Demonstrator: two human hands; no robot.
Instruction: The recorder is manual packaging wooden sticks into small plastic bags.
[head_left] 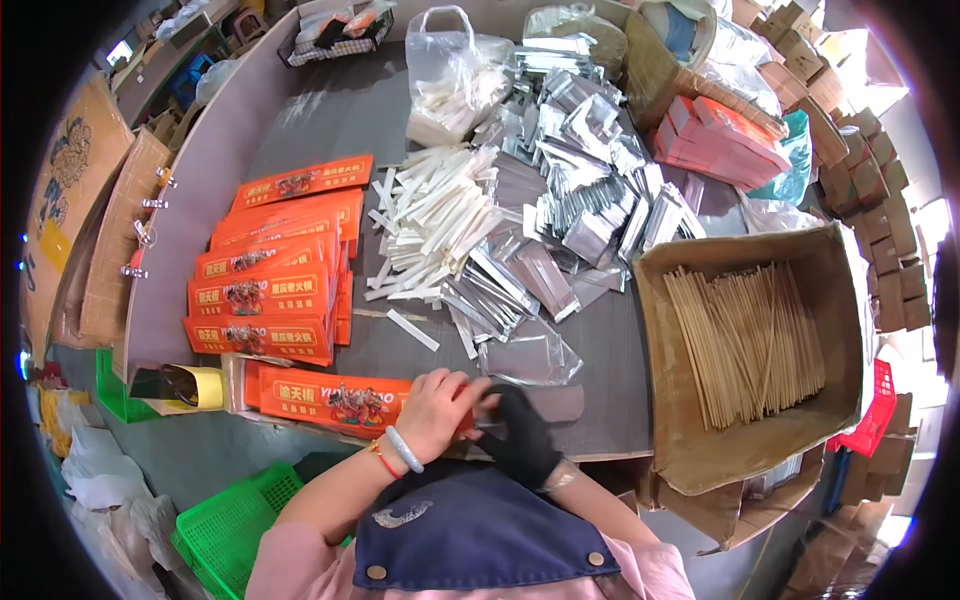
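- grey surface (330,110) ran from the near edge to the far clutter, with stacks of flat cardboard around the room's rim.
- left hand (435,410), bare, with one pale bangle and one red cord at the wrist, rested on the end of one orange sleeve (330,400); its fingers were curled together, pinching the sleeve's right end.
- right hand (520,435) wore one black glove; its fingers were bunched against the left hand at the same end, though what they gripped could not be told.
- one fanned stack of orange sleeves (275,270) lay further left, too overlapped to count.
- one heap of white paper sticks (435,215) and one of silver sachets (590,190) lay beyond.
- one cardboard box (840,300) of wooden chopsticks (745,345) stood to the right.
- one yellow tape roll (200,385) sat left.
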